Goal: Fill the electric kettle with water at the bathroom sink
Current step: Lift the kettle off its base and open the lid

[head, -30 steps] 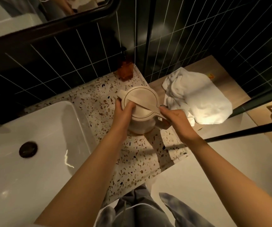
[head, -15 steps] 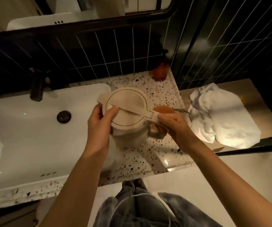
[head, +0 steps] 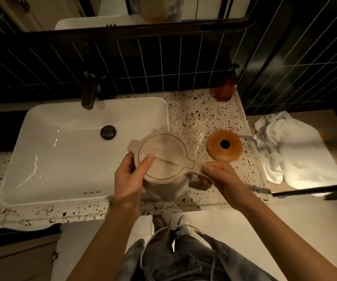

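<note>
A cream electric kettle (head: 164, 157) with its lid closed hangs over the right rim of the white sink (head: 62, 151). My left hand (head: 131, 175) grips the kettle's body, thumb on the lid. My right hand (head: 222, 177) holds its handle on the right side. The round orange kettle base (head: 224, 145) with a black centre lies bare on the speckled counter (head: 188, 116), just right of the kettle. A dark faucet (head: 89, 92) stands behind the basin; no water runs from it. The drain plug (head: 108, 132) is dark.
An amber soap bottle (head: 225, 88) stands at the counter's back right corner. A crumpled white towel (head: 293, 149) lies on a wooden surface to the right. A black bar (head: 313, 190) crosses at the right. Dark tiled wall and mirror rise behind.
The kettle has come off its orange base and moved left toward the sink, still held in both hands. The base now shows fully on the counter.
</note>
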A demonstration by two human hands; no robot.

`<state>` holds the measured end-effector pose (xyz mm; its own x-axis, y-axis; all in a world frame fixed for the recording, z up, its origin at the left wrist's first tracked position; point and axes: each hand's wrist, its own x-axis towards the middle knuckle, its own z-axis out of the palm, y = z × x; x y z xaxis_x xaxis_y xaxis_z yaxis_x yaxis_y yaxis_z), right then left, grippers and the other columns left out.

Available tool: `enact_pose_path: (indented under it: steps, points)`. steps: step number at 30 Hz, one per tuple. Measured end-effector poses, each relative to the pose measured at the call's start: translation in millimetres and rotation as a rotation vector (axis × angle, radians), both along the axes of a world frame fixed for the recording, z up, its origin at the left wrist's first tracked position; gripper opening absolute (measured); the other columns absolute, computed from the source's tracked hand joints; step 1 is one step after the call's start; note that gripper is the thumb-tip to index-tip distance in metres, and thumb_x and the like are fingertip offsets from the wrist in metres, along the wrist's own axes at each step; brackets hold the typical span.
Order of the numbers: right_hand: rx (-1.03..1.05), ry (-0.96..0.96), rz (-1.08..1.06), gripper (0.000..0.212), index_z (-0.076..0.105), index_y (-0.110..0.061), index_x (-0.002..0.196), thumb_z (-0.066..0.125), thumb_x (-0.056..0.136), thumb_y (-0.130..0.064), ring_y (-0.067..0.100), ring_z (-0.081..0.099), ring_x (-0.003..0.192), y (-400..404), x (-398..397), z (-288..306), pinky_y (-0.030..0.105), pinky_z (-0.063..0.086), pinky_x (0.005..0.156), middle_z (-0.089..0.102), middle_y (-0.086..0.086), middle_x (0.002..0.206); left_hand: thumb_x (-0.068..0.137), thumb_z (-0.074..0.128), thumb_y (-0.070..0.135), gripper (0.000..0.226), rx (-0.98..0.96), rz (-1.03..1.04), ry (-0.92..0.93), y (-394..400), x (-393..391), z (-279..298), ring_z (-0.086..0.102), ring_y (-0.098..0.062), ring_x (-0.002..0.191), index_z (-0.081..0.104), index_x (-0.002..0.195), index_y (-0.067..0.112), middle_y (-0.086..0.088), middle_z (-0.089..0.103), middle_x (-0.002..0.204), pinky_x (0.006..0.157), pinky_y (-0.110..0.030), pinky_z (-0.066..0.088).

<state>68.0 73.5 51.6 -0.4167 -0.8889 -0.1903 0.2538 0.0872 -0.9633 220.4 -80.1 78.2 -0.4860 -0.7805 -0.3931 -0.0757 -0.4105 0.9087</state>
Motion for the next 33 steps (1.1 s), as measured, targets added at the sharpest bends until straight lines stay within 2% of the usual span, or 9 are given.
enact_pose_path:
  steps: [4, 6, 11, 14, 18, 21, 26, 30, 33]
  points:
    - [0.001, 0.013, -0.056, 0.048, 0.051, 0.003, 0.056, 0.052, 0.085, -0.035, 0.011, 0.046, 0.054, 3.1, 9.1, -7.8, 0.020, 0.041, 0.060, 0.048, 0.005, 0.054, 0.088, 0.065, 0.010, 0.030, -0.015, -0.013, 0.023, 3.4, 5.4, -5.9, 0.070, -0.013, 0.095, 0.065, 0.117, 0.015, -0.002, 0.075, 0.105, 0.074, -0.020, 0.054]
    - [0.003, 0.018, -0.071, 0.049, 0.050, 0.005, 0.056, 0.053, 0.085, -0.035, 0.014, 0.046, 0.055, 4.5, 9.5, -10.8, 0.021, 0.041, 0.061, 0.048, 0.007, 0.056, 0.089, 0.064, 0.009, 0.029, -0.002, -0.019, 0.036, 5.0, 5.1, -8.7, 0.070, -0.016, 0.097, 0.065, 0.117, 0.015, -0.004, 0.075, 0.106, 0.076, -0.022, 0.055]
    - [0.027, 0.037, -0.049, 0.040, 0.060, -0.008, 0.058, 0.053, 0.085, -0.037, 0.020, 0.045, 0.057, 7.4, 8.5, -15.3, 0.025, 0.040, 0.063, 0.051, 0.004, 0.056, 0.089, 0.065, 0.011, 0.026, 0.015, -0.019, 0.008, 6.8, 5.5, -15.9, 0.071, -0.018, 0.094, 0.066, 0.114, 0.018, -0.005, 0.074, 0.106, 0.068, -0.022, 0.056]
    - [0.044, 0.049, 0.005, 0.039, 0.060, -0.010, 0.059, 0.053, 0.086, -0.039, 0.015, 0.046, 0.058, 8.8, 7.9, -15.5, 0.024, 0.039, 0.064, 0.051, -0.002, 0.057, 0.088, 0.066, 0.012, 0.027, -0.005, -0.014, -0.009, 6.6, 7.9, -19.9, 0.069, -0.022, 0.100, 0.066, 0.115, 0.018, -0.005, 0.074, 0.108, 0.076, -0.026, 0.055]
    - [0.078, 0.021, 0.088, 0.028, 0.061, -0.023, 0.059, 0.055, 0.081, -0.040, 0.010, 0.047, 0.061, 12.8, 9.0, -14.8, 0.021, 0.040, 0.066, 0.052, -0.006, 0.060, 0.088, 0.067, 0.011, 0.032, -0.036, -0.042, 0.004, 4.1, 6.8, -18.7, 0.067, -0.021, 0.105, 0.065, 0.119, 0.019, -0.004, 0.073, 0.113, 0.087, -0.033, 0.054]
    - [0.102, 0.009, 0.104, 0.028, 0.063, -0.024, 0.060, 0.055, 0.079, -0.043, 0.007, 0.049, 0.064, 16.5, 9.7, -16.4, 0.021, 0.040, 0.068, 0.054, -0.006, 0.062, 0.088, 0.067, 0.010, 0.031, -0.045, -0.072, -0.002, 2.6, 5.8, -16.5, 0.069, -0.016, 0.102, 0.065, 0.116, 0.023, 0.003, 0.074, 0.108, 0.082, -0.026, 0.055]
    - [0.091, 0.017, 0.119, 0.030, 0.062, -0.022, 0.064, 0.052, 0.084, -0.042, 0.012, 0.049, 0.068, 17.0, 8.7, -18.3, 0.032, 0.036, 0.073, 0.053, -0.005, 0.065, 0.088, 0.067, 0.011, 0.038, -0.064, -0.066, -0.023, 1.4, 4.8, -13.3, 0.068, -0.007, 0.100, 0.060, 0.125, 0.017, 0.003, 0.072, 0.113, 0.075, -0.013, 0.052]
    - [0.067, -0.010, 0.121, 0.042, 0.055, -0.002, 0.066, 0.052, 0.087, -0.038, 0.013, 0.048, 0.067, 14.4, 9.0, -18.8, 0.026, 0.037, 0.072, 0.050, 0.000, 0.065, 0.088, 0.067, 0.019, 0.034, -0.053, -0.059, -0.052, -1.6, 5.2, -12.1, 0.067, -0.012, 0.102, 0.062, 0.122, 0.024, 0.004, 0.072, 0.111, 0.073, -0.016, 0.053]
    - [0.064, -0.013, 0.130, 0.044, 0.054, 0.001, 0.065, 0.051, 0.087, -0.037, 0.012, 0.048, 0.066, 13.1, 8.8, -17.8, 0.023, 0.039, 0.070, 0.050, 0.000, 0.064, 0.088, 0.067, 0.022, 0.046, -0.091, -0.042, -0.069, 1.0, 5.3, -4.6, 0.064, -0.009, 0.108, 0.056, 0.132, 0.023, 0.005, 0.067, 0.123, 0.073, -0.012, 0.051]
